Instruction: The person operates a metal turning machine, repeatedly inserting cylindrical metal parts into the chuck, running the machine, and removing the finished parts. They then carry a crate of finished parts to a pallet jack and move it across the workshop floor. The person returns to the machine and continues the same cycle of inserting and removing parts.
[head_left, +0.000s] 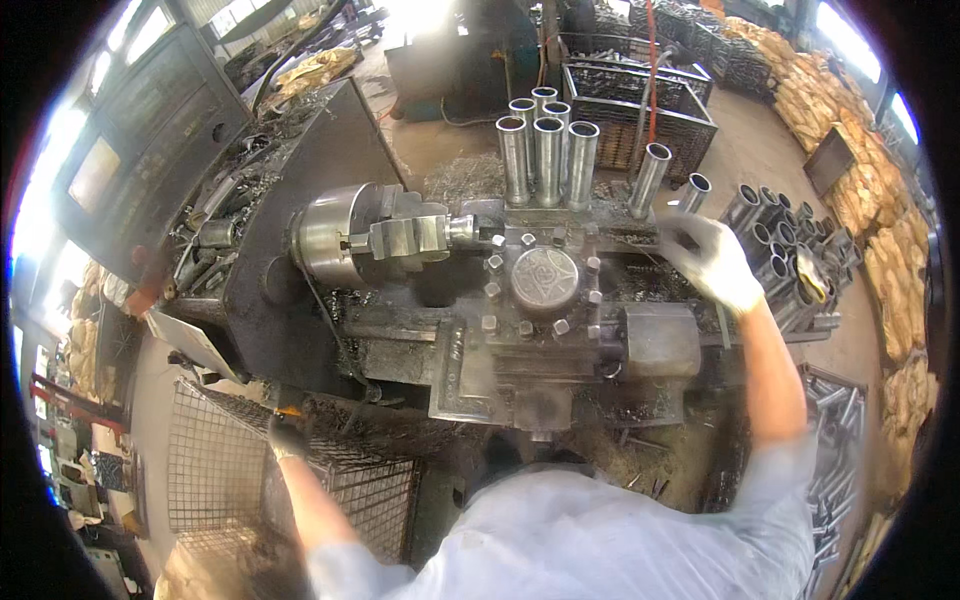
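My right hand (715, 265), in a white glove with darkened fingers, reaches out over the right part of the lathe. Its fingers are smeared by motion, so I cannot tell whether they grip anything. Just beyond them a short metal tube (693, 192) tilts, and a longer flanged tube (650, 180) leans to its left. At lower left, my left hand (287, 436) is low beside the machine near a small orange spot; its fingers are dark and blurred. The lathe chuck (335, 235) has a bright cylindrical end (463, 229) at its jaws. Before me sits the bolted tool post (545, 278).
Several flanged tubes (548, 160) stand upright behind the tool post. More tubes (780, 245) are heaped at right, with thinner rods (835, 480) below. Wire baskets (215, 460) stand at lower left; a metal crate (690, 125) is behind. Stacked sacks (850, 180) line the right side.
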